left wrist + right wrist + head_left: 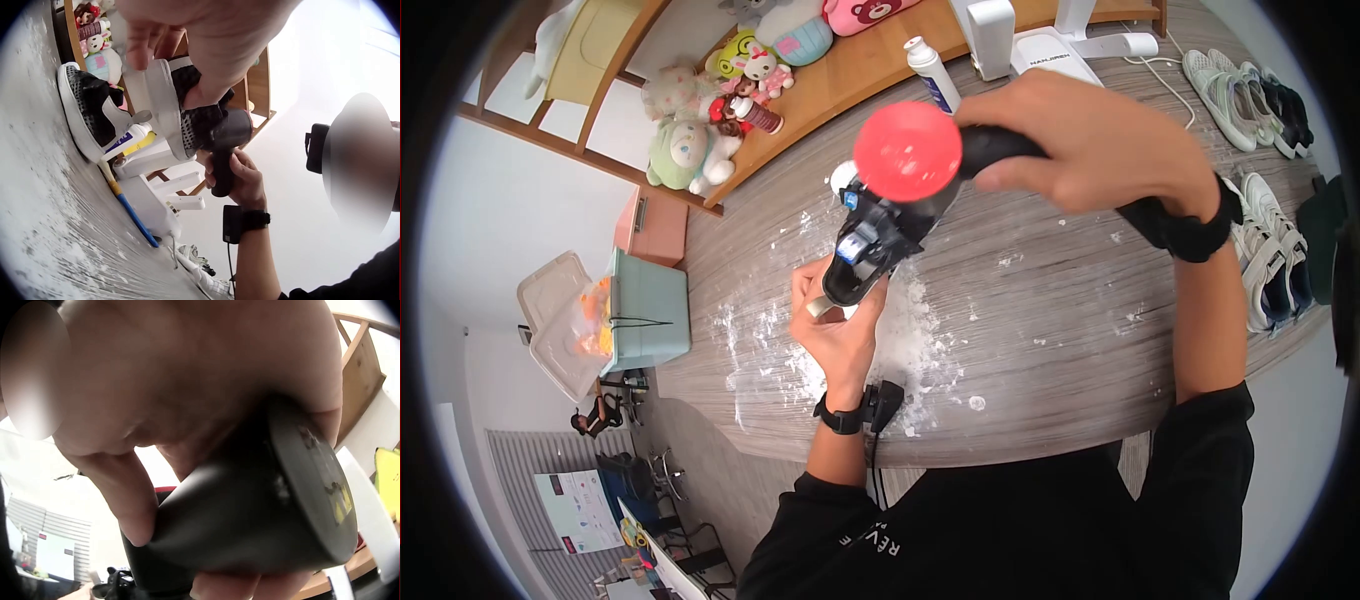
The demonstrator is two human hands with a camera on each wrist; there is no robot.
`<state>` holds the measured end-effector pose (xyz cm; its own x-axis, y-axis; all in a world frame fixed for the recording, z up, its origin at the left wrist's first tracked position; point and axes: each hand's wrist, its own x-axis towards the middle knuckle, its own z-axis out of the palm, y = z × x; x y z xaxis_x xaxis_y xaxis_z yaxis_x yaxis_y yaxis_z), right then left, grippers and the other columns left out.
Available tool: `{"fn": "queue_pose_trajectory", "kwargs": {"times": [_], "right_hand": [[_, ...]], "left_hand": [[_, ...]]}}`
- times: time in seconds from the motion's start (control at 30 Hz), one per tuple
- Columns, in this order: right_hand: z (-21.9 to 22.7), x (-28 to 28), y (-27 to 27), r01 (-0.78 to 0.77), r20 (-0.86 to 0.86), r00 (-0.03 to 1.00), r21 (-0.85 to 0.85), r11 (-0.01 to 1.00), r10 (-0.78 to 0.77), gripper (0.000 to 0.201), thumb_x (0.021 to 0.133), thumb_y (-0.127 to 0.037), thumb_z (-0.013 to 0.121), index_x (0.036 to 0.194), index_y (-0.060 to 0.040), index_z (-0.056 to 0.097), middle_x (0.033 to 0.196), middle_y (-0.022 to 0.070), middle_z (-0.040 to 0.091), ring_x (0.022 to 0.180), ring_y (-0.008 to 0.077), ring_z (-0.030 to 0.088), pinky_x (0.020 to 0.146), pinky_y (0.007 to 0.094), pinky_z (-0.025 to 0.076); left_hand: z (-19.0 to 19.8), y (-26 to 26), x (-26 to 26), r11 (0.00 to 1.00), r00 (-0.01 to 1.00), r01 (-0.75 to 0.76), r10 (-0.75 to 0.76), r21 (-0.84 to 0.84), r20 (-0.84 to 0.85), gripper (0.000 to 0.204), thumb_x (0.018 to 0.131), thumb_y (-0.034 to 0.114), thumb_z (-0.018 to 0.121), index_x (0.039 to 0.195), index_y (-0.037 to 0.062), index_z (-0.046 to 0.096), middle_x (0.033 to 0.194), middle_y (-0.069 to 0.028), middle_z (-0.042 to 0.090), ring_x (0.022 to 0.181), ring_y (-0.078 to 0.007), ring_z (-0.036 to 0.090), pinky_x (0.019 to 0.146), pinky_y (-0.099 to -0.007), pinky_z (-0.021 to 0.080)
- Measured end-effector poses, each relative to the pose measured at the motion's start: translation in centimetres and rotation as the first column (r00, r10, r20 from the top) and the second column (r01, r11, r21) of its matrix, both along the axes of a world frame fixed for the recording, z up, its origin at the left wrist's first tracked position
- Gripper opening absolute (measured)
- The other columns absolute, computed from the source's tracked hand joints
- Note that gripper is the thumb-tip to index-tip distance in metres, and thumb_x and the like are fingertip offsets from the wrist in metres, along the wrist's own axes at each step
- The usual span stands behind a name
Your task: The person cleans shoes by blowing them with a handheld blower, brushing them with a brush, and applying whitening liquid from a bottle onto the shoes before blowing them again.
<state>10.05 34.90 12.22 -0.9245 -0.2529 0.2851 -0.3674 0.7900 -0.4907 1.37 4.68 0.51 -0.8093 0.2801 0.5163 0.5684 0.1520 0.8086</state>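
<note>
My left hand (840,335) holds a small black sneaker (860,255) with a white sole above the table, its opening facing up. In the left wrist view, my fingers grip that sneaker (167,106) around its sole and side. My right hand (1090,140) grips the black handle of a hair dryer (907,150) with a red round end. The dryer's barrel (232,128) is right at the sneaker's opening. In the right wrist view, fingers wrap the dark handle (231,506). A second black sneaker (90,106) stands on the table behind, mostly hidden in the head view.
White residue (915,340) is spread over the wooden table. A blue-handled brush (134,215) lies near a white bottle (932,75). White device (1050,50) stands at the back, shoes (1260,250) at right. Plush toys (685,150) fill the shelf; a green bin (650,310) is left.
</note>
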Motion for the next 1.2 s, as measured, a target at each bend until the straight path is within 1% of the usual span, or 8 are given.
{"fn": "queue_pose_trajectory", "kwargs": {"times": [0.13, 0.23, 0.43, 0.53, 0.7, 0.8, 1.13, 1.2], "right_hand": [[-2.0, -0.8, -0.1, 0.061, -0.173, 0.983, -0.042, 0.997, -0.067, 0.043, 0.088, -0.021, 0.075, 0.124, 0.0006, 0.063, 0.099, 0.021, 0.069, 0.095, 0.0387, 0.062, 0.088, 0.0445, 0.047], [-2.6, -1.1, 0.9, 0.107, -0.256, 0.96, -0.027, 0.994, -0.11, 0.046, 0.088, -0.02, 0.075, 0.126, 0.0011, 0.063, 0.102, 0.021, 0.07, 0.097, 0.0386, 0.062, 0.088, 0.0432, 0.048], [-0.4, -0.3, -0.5, -0.081, -0.013, 0.997, -0.238, 0.968, 0.081, 0.04, 0.091, -0.026, 0.073, 0.121, -0.0004, 0.068, 0.11, 0.0192, 0.07, 0.109, 0.0351, 0.064, 0.095, 0.0438, 0.05], [-2.7, -1.2, -2.2, -0.11, -0.242, 0.966, -0.058, 0.992, 0.093, 0.039, 0.09, -0.026, 0.072, 0.12, -0.0007, 0.068, 0.106, 0.0191, 0.07, 0.109, 0.0356, 0.064, 0.094, 0.0445, 0.051], [-2.9, -1.5, -3.2, -0.196, -0.119, 0.975, -0.059, 0.979, 0.188, 0.04, 0.091, -0.023, 0.071, 0.122, -0.0002, 0.063, 0.095, 0.0206, 0.067, 0.092, 0.0412, 0.062, 0.085, 0.0464, 0.049], [-2.6, -1.5, -1.5, -0.151, -0.278, 0.951, -0.05, 0.987, 0.132, 0.038, 0.091, -0.021, 0.07, 0.121, 0.0016, 0.063, 0.094, 0.0219, 0.068, 0.089, 0.0415, 0.063, 0.082, 0.045, 0.049], [-1.0, -0.7, -0.3, -0.025, -0.055, 0.998, -0.116, 0.993, 0.018, 0.043, 0.094, -0.033, 0.074, 0.125, -0.0033, 0.067, 0.111, 0.0165, 0.069, 0.104, 0.0309, 0.066, 0.09, 0.0381, 0.052], [-1.5, -0.4, -0.1, 0.025, -0.088, 0.994, -0.375, 0.927, -0.062, 0.044, 0.094, -0.032, 0.074, 0.126, -0.003, 0.067, 0.111, 0.0158, 0.07, 0.101, 0.0306, 0.067, 0.085, 0.037, 0.053]], "left_hand": [[-0.3, -0.4, 0.0, 1.0, 0.984, -0.026, 0.022, 0.017, 0.177, 0.038, 0.074, -0.002, 0.087, 0.11, -0.0008, 0.074, 0.11, -0.0034, 0.06, 0.101, -0.013, 0.058, 0.086, -0.0281, 0.048], [-0.2, -0.3, -0.1, 0.999, 0.999, 0.024, -0.025, -0.044, -0.026, 0.043, 0.072, -0.003, 0.087, 0.114, -0.0003, 0.075, 0.11, -0.0035, 0.06, 0.1, -0.0131, 0.059, 0.084, -0.0269, 0.049], [0.2, 0.0, 0.4, 0.999, 0.997, 0.017, -0.014, -0.037, 0.079, 0.045, 0.07, -0.002, 0.088, 0.114, 0.0007, 0.075, 0.109, -0.0036, 0.061, 0.098, -0.0143, 0.059, 0.085, -0.029, 0.049], [0.8, 0.3, 1.1, 0.984, 0.999, -0.032, 0.025, -0.175, -0.041, 0.044, 0.069, -0.001, 0.088, 0.112, -0.0003, 0.076, 0.107, -0.0041, 0.061, 0.096, -0.0148, 0.059, 0.085, -0.03, 0.049], [0.5, 0.2, 1.0, 0.982, 0.996, -0.008, -0.009, -0.191, -0.088, 0.046, 0.067, -0.001, 0.088, 0.111, 0.0013, 0.076, 0.108, -0.0055, 0.064, 0.098, -0.0163, 0.061, 0.087, -0.03, 0.049], [0.5, 0.1, 0.8, 0.982, 0.99, -0.032, 0.005, -0.185, -0.143, 0.049, 0.066, -0.001, 0.088, 0.113, 0.0031, 0.077, 0.109, -0.0066, 0.066, 0.099, -0.0172, 0.063, 0.087, -0.0303, 0.05], [0.3, 0.4, 0.7, 0.982, 0.985, 0.038, -0.068, -0.184, -0.161, 0.051, 0.066, -0.001, 0.087, 0.116, 0.0044, 0.077, 0.106, -0.0073, 0.069, 0.097, -0.0179, 0.065, 0.087, -0.0312, 0.051], [0.5, 0.3, 0.7, 0.982, 0.989, 0.041, -0.066, -0.185, -0.133, 0.05, 0.067, -0.001, 0.087, 0.115, 0.0038, 0.077, 0.107, -0.0071, 0.068, 0.097, -0.0175, 0.064, 0.087, -0.0309, 0.051]]}}
